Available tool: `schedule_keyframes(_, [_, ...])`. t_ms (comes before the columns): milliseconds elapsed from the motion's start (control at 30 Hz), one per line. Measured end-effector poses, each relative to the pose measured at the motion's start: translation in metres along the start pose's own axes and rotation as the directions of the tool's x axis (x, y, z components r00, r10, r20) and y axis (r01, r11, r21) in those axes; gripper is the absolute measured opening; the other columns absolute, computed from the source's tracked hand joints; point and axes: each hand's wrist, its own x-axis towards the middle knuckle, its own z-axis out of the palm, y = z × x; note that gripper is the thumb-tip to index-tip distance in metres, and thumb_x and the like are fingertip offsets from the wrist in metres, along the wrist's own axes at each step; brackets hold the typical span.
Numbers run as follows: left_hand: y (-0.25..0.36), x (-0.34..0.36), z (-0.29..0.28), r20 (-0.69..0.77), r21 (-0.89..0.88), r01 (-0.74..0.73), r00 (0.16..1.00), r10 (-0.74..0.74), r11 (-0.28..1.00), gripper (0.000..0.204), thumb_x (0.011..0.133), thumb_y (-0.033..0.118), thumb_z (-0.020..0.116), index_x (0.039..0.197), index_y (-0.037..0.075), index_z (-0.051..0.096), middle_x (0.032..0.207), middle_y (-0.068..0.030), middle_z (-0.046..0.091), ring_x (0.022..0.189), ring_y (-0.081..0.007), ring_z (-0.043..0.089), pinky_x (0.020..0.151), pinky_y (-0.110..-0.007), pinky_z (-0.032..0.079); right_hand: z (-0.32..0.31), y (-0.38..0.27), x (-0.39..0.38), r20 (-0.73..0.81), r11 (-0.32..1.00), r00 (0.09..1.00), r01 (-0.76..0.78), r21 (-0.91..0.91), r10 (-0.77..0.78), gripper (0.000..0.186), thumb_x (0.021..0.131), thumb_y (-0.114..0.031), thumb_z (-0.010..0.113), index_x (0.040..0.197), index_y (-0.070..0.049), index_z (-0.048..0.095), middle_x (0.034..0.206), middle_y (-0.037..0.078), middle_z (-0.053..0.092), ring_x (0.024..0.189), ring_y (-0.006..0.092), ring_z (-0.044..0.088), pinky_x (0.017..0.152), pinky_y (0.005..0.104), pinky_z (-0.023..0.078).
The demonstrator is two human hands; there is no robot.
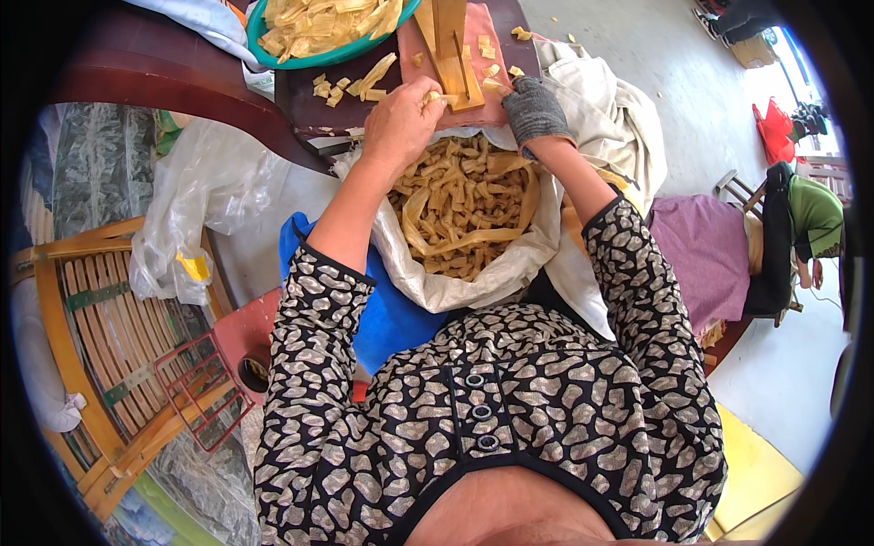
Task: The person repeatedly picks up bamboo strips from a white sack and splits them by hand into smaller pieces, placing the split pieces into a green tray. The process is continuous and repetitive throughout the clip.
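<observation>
My bare left hand (401, 126) is closed in a pinch on a pale yellow strip (446, 98), which looks like tofu skin. The strip's end points at the base of an upright wooden stand (462, 91) with a thin upright bar. On the stand's other side, my right hand (539, 111) wears a grey knitted glove. Its fingers are curled beside a small yellow piece (492, 85); whether they grip anything is hidden. Below both hands, an open white woven sack (428, 293) holds many knotted brownish-yellow pieces (464, 205).
A pink cloth (414, 55) lies under the stand on a dark red table (305, 100). Cut pieces (373, 77) are scattered there. A green basin (314, 62) of yellow strips stands at the far left. Clear plastic bags (200, 200) hang over a wooden slatted chair (100, 318). Another person (810, 214) sits at right.
</observation>
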Motion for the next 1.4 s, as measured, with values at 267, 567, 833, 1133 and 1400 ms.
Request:
schedule_keyframes(267, [-0.006,-0.037,0.011,0.564,-0.592,0.382,0.825,0.027,0.709,0.039,0.087,0.043,0.050,0.087,0.007,0.067,0.090,-0.0040,0.059,0.081,-0.0193,0.057,0.074,-0.030,0.048,-0.014,-0.047,-0.068,-0.507,0.749,0.689,0.651,0.120,-0.518,0.019,0.077,-0.010,0.061,0.095,-0.011,0.054,0.080,0.009,0.056,0.075,0.0292,0.057,0.063,0.0371,0.046])
schedule_keyframes(567, [-0.002,-0.049,0.012,0.610,-0.790,0.612,0.789,-0.075,0.018,0.035,0.093,0.027,0.046,0.107,-0.005,0.048,0.092,-0.0131,0.059,0.077,-0.0238,0.063,0.062,-0.036,0.054,0.017,-0.049,-0.123,-0.312,0.593,0.679,0.734,0.333,-0.665,0.017,0.078,-0.013,0.063,0.091,-0.011,0.053,0.077,0.012,0.054,0.071,0.0322,0.056,0.061,0.0398,0.043])
schedule_keyframes(833, [0.017,-0.056,0.005,0.720,-0.659,0.618,0.684,0.120,0.429,0.017,0.087,0.014,0.047,0.099,0.006,0.056,0.086,-0.0065,0.061,0.081,-0.0156,0.059,0.067,-0.029,0.047,-0.013,-0.065,-0.107,-0.242,0.707,0.889,0.456,0.540,-0.389,0.015,0.088,-0.019,0.052,0.091,-0.005,0.057,0.073,0.013,0.056,0.069,0.0292,0.057,0.063,0.0368,0.045])
schedule_keyframes(1133, [0.017,-0.048,-0.005,-0.092,-0.082,-0.232,0.970,0.225,0.969,0.024,0.076,0.002,0.048,0.099,0.005,0.057,0.071,-0.0127,0.061,0.062,-0.0283,0.061,0.060,-0.033,0.047,-0.005,-0.053,-0.089,0.285,0.412,0.958,-0.247,0.877,-0.032,0.020,0.087,-0.021,0.053,0.085,-0.002,0.055,0.070,0.008,0.055,0.065,0.0183,0.055,0.062,0.0317,0.044])
schedule_keyframes(1400, [0.015,-0.042,-0.002,-0.151,-0.073,-0.495,0.864,0.481,0.866,0.019,0.077,0.004,0.053,0.096,0.004,0.052,0.083,-0.0130,0.050,0.080,-0.0331,0.053,0.067,-0.036,0.044,-0.020,-0.061,-0.101,0.295,0.488,0.953,-0.228,0.843,-0.064,0.030,0.089,-0.032,0.051,0.086,-0.001,0.053,0.073,0.005,0.052,0.068,0.0139,0.054,0.061,0.0299,0.044])
